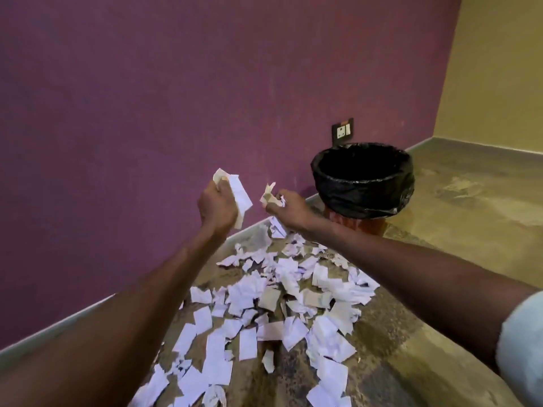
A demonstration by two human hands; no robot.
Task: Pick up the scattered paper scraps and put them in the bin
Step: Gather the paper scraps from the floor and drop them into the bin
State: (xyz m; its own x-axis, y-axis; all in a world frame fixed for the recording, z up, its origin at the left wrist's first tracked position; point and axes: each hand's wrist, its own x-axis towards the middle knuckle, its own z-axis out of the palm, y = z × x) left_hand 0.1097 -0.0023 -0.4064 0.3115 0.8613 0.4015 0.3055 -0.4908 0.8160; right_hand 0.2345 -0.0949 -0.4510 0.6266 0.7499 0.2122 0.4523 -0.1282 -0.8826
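While both arms reach forward above the floor (440,230), the left hand (219,205) is closed into a fist around a bunch of white scraps (239,192) that stick out above and beside its knuckles. Just to its right and apart from it, the right hand (289,208) is closed on a smaller crumpled wad (271,196), held at the fingertips. Beyond the right hand stands the bin (363,179), lined with a black bag, its mouth open upward. Below and behind both hands, loose paper scraps (264,304) lie spread over the floor along the purple wall (147,98). Above the bin, a wall socket (343,131) is visible.
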